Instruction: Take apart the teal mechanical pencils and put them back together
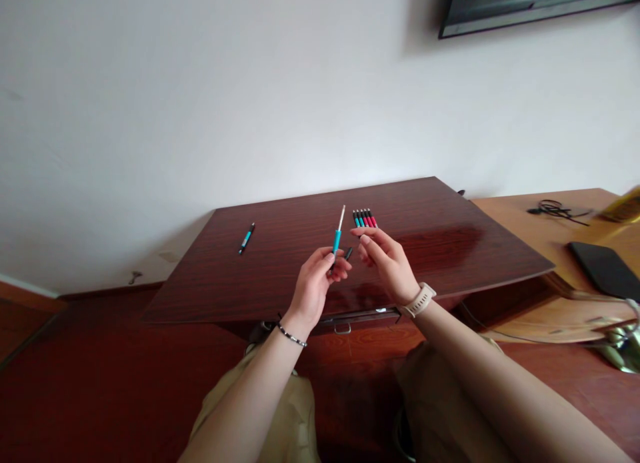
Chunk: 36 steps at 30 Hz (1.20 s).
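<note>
My left hand (320, 276) grips a turquoise pen barrel (337, 241) between thumb and fingers. A thin pale refill (342, 217) sticks up out of its top. Just beyond these fingertips shows a short dark pen part (349, 253); whether it lies on the table or touches the fingers, I cannot tell. My right hand (387, 259) is beside it, thumb and fingers drawn together, and what they pinch is too small to name. Behind the right hand lies a row of several turquoise and red pens (364, 218), partly covered by it.
A single black and turquoise pen (247, 239) lies on the left of the dark wooden table (280, 283). To the right stands a lighter desk (500, 206) with a black cable (555, 209) and a flat black device (605, 268). A screen (540, 6) hangs on the wall.
</note>
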Motion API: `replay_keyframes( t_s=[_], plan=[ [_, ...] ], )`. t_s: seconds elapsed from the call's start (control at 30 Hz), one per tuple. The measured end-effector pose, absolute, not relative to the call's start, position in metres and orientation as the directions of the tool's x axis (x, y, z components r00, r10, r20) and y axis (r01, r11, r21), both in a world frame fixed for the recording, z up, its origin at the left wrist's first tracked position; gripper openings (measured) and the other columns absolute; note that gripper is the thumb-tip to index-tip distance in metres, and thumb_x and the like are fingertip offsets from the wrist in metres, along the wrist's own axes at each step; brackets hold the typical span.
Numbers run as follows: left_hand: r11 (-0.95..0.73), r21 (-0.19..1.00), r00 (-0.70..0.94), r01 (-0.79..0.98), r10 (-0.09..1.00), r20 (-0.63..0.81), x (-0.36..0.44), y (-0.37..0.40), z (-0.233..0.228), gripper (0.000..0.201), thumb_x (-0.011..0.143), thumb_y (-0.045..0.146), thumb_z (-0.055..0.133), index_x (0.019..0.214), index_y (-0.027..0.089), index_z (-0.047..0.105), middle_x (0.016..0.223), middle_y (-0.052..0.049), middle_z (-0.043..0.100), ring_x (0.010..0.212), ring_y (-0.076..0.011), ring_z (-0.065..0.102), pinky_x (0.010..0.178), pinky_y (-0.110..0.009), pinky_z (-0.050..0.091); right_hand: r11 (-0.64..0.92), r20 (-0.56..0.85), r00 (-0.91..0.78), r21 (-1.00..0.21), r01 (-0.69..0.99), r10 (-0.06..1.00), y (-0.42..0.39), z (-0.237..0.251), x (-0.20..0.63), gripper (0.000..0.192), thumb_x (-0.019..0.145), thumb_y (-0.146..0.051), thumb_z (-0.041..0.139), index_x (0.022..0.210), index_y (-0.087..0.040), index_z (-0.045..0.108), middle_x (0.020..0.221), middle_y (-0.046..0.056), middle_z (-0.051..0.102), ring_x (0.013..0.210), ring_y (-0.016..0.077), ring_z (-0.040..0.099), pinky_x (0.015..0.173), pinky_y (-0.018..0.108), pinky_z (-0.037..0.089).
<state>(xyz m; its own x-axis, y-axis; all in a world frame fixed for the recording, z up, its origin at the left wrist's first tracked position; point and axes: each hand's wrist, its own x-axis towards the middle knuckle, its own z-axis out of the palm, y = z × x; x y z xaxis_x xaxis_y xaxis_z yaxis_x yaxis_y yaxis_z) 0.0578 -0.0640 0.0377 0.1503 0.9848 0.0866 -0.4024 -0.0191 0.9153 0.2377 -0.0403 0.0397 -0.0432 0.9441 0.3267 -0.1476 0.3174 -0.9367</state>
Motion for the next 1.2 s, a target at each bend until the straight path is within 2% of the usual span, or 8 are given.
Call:
replay_keyframes(
  t_s=[0.13, 0.27, 0.4, 0.63, 0.8, 1.2],
  plan=[
    [-0.096, 0.881, 0.111, -0.464, 0.980, 0.166, 0.046, -0.060, 0.045, 0.019, 0.097, 0.033, 0.068, 0.105, 0.017, 0.073, 0.092, -0.007, 0.075, 0.081, -0.0159, 0.063, 0.078, -0.030, 0.048, 0.404, 0.407, -0.016, -0.899, 0.172, 0.913, -0.030, 0.031, 0.247, 0.027, 0.103, -0.040, 0.062, 0.118, -0.022, 0.076, 0.093, 0.004, 0.070, 0.079, 0.0190, 0.063, 0.076, 0.034, 0.051],
    [-0.126, 0.875, 0.097, -0.467, 0.977, 0.192, 0.039, -0.055, 0.051, 0.018, 0.096, 0.031, 0.066, 0.108, 0.018, 0.071, 0.093, -0.007, 0.075, 0.081, -0.0168, 0.064, 0.079, -0.031, 0.048, 0.499, 0.519, -0.110, -0.707, 0.501, 0.847, -0.017, 0.018, 0.253, 0.029, 0.100, -0.025, 0.059, 0.121, -0.022, 0.077, 0.116, 0.011, 0.071, 0.105, 0.0273, 0.066, 0.100, 0.043, 0.053],
    [-0.121, 0.888, 0.090, -0.443, 0.980, 0.179, 0.037, -0.053, 0.054, 0.019, 0.094, 0.033, 0.066, 0.106, 0.019, 0.069, 0.092, -0.007, 0.076, 0.078, -0.0173, 0.064, 0.078, -0.032, 0.048, 0.536, 0.518, -0.254, -0.519, 0.666, 0.817, 0.000, 0.004, 0.257, 0.034, 0.098, -0.017, 0.057, 0.121, -0.025, 0.081, 0.128, 0.012, 0.068, 0.121, 0.0311, 0.061, 0.114, 0.048, 0.046],
    [-0.108, 0.895, 0.104, -0.432, 0.980, 0.169, 0.039, -0.055, 0.054, 0.018, 0.095, 0.033, 0.063, 0.103, 0.018, 0.068, 0.091, -0.008, 0.075, 0.078, -0.0178, 0.064, 0.076, -0.032, 0.048, 0.549, 0.479, -0.344, -0.398, 0.736, 0.808, 0.020, -0.003, 0.249, 0.026, 0.101, -0.028, 0.064, 0.120, -0.028, 0.082, 0.141, 0.013, 0.064, 0.133, 0.0345, 0.053, 0.114, 0.054, 0.044],
    [-0.112, 0.915, 0.103, -0.388, 0.981, 0.164, 0.043, -0.055, 0.053, 0.019, 0.095, 0.034, 0.064, 0.099, 0.017, 0.069, 0.088, -0.007, 0.072, 0.075, -0.0168, 0.061, 0.072, -0.031, 0.047, 0.577, 0.479, -0.393, -0.333, 0.746, 0.785, 0.026, 0.004, 0.232, 0.019, 0.101, -0.029, 0.067, 0.110, -0.028, 0.085, 0.143, 0.012, 0.065, 0.136, 0.0349, 0.051, 0.114, 0.055, 0.042],
    [-0.104, 0.919, 0.069, -0.379, 0.988, 0.140, 0.046, -0.053, 0.050, 0.019, 0.096, 0.034, 0.064, 0.095, 0.016, 0.071, 0.081, -0.005, 0.066, 0.073, -0.0158, 0.058, 0.069, -0.029, 0.044, 0.553, 0.404, -0.410, -0.357, 0.753, 0.818, 0.040, 0.002, 0.215, 0.015, 0.100, -0.029, 0.070, 0.094, -0.025, 0.083, 0.134, 0.010, 0.070, 0.132, 0.0344, 0.051, 0.111, 0.054, 0.042]
  ],
)
